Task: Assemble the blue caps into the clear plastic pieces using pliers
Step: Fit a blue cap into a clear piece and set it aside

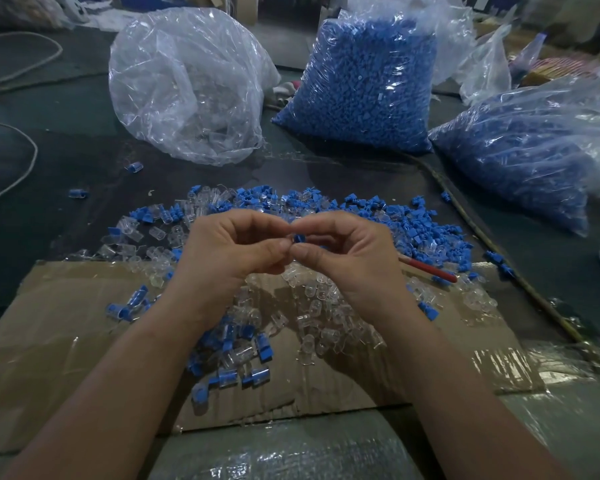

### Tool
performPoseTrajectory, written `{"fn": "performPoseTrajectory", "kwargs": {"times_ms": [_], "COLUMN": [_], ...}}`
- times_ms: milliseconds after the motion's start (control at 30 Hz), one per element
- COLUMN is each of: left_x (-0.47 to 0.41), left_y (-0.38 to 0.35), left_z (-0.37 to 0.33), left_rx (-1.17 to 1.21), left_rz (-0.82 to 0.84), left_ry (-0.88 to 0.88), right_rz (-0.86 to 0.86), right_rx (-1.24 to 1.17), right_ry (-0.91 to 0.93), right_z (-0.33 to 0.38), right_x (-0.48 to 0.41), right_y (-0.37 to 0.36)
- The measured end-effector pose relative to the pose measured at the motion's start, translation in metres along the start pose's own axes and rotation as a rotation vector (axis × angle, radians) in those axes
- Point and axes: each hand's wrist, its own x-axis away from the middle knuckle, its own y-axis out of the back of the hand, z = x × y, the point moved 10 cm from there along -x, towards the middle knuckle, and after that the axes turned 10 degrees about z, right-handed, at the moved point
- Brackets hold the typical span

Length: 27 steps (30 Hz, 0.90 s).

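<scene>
1. Fingertips (305,253) of my right hand (354,258) pinch a blue cap (299,238), held up over the far half of the cardboard sheet (66,306). My left hand (229,251) presses thumb and forefinger together at the cap's left end, I judge on a clear piece too glassy to make out.
2. The cap sits directly between both pinches, its long axis seemingly running left to right. The seating push would go sideways, toward the left hand.
3. The pliers (430,269), only a red handle showing, lie on the sheet's far right part, nearer my right hand.
4. Loose clear pieces (312,306) litter the sheet beneath the hands. Open room is upward and toward the sheet's near edge.
</scene>
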Motion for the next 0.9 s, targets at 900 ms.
{"fn": "performPoseTrajectory", "kwargs": {"times_ms": [900], "left_x": [0.001], "left_y": [-0.004], "left_z": [0.013], "left_rx": [0.044], "left_rz": [0.079], "left_ry": [0.158], "right_rz": [0.08], "right_rx": [0.366], "right_ry": [0.295], "right_z": [0.022], "right_x": [0.004], "right_y": [-0.007]}}
